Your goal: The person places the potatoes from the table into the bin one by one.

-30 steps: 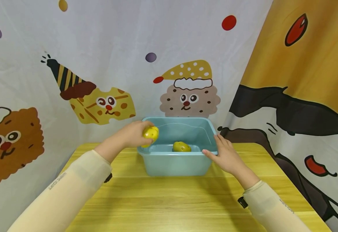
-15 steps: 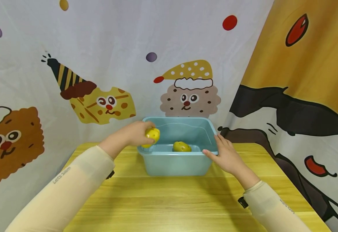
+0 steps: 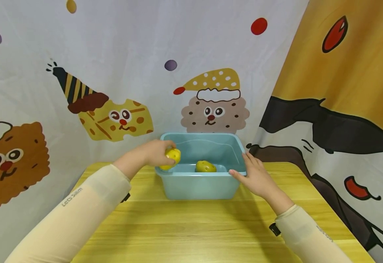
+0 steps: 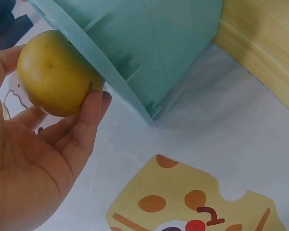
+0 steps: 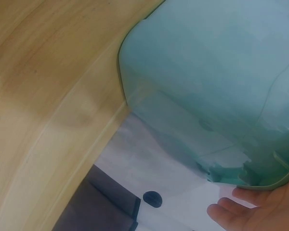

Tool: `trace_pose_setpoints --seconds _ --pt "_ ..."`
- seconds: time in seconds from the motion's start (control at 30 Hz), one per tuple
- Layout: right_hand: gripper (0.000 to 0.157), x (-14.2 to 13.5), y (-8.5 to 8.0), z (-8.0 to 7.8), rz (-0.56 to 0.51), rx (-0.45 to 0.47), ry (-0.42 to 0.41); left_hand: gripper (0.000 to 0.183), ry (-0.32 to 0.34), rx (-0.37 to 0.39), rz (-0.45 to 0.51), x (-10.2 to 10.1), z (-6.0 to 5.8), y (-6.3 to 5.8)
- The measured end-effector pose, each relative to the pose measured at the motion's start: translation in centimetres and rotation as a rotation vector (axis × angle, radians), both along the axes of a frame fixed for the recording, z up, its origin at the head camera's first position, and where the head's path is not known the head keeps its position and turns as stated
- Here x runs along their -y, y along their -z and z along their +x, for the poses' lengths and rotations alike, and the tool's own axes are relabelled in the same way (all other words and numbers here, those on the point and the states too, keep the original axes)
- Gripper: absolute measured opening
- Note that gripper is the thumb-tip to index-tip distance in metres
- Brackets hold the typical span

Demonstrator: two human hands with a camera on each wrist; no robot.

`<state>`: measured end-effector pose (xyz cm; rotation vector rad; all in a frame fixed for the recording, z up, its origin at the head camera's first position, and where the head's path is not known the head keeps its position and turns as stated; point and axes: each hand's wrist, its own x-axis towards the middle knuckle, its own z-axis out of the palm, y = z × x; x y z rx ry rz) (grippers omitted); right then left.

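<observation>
My left hand point(image 3: 148, 152) grips a yellow, dark-specked potato point(image 3: 173, 156) between thumb and fingers at the left rim of a light blue plastic tub point(image 3: 201, 186). In the left wrist view the potato point(image 4: 58, 72) appears close against the tub's rim point(image 4: 86, 50). A second potato point(image 3: 206, 166) lies on the tub's floor, its lower part hidden by the front rim. My right hand point(image 3: 258, 177) rests on the tub's right front corner, fingers along the side rim and thumb at the front. In the right wrist view its fingertips point(image 5: 226, 211) show beside the rim.
The tub stands at the back of a wooden table point(image 3: 191, 226). Just behind the table hangs a white curtain point(image 3: 129, 44) printed with cartoon figures, with a yellow and dark patterned part point(image 3: 359, 80) at the right.
The left forearm has shifted slightly forward and right, while the held potato stays at the left rim. The right hand, the tub and the potato inside look unchanged.
</observation>
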<state>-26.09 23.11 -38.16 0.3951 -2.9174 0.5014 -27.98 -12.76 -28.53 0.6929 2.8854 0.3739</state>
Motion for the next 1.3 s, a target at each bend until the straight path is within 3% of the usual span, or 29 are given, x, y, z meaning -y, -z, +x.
trace_pose_setpoints --seconds 0.63,1.3 --pt "0.098 0.16 -0.21 0.22 -0.001 0.003 -0.006 0.049 0.039 -0.053 0.029 0.37 -0.33 0.39" --pt "0.098 0.11 0.04 -0.03 0.009 0.002 0.000 0.049 0.045 -0.073 0.017 0.19 0.52 0.11"
